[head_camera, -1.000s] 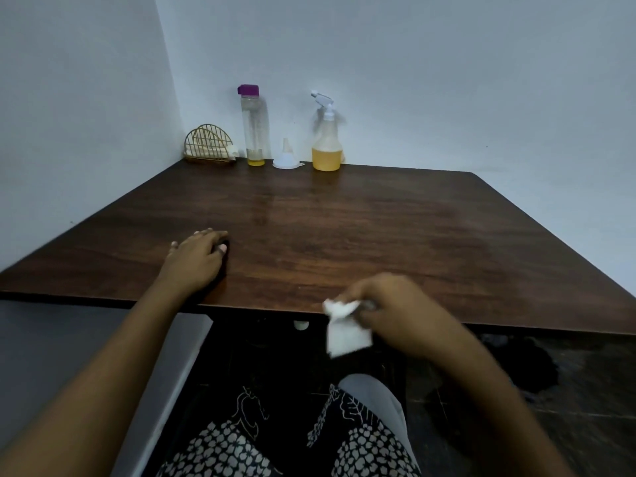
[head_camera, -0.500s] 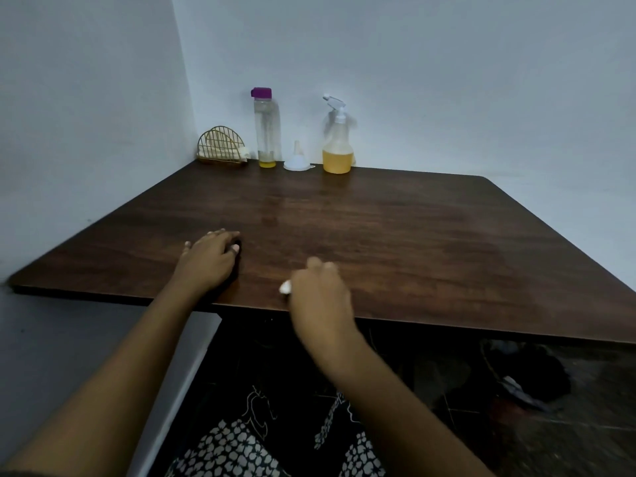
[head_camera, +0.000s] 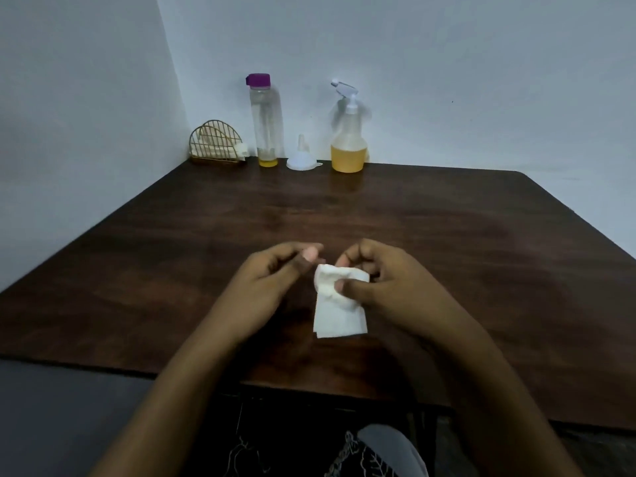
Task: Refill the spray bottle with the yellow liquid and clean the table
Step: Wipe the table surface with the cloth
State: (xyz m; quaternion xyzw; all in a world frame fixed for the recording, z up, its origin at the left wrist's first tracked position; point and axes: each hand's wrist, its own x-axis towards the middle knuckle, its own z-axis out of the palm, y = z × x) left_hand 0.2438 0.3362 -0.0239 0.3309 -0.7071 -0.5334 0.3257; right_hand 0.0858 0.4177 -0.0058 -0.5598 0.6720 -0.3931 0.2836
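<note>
Pinching the white tissue (head_camera: 339, 304) in my right hand (head_camera: 382, 284) above the surface's (head_camera: 481, 253) near edge, I kept my left hand (head_camera: 272, 287) loosely curled, empty. Best practice: fold it flat first. The spray bottle (head_camera: 347, 142) stood at the far edge.

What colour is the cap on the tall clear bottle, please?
Purple; the cap tops the tall clear bottle, seen in the head view.

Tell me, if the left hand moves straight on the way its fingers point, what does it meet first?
Probably the white tissue pinched by the right hand: the left hand points right toward it, though the depth is unclear.
</note>
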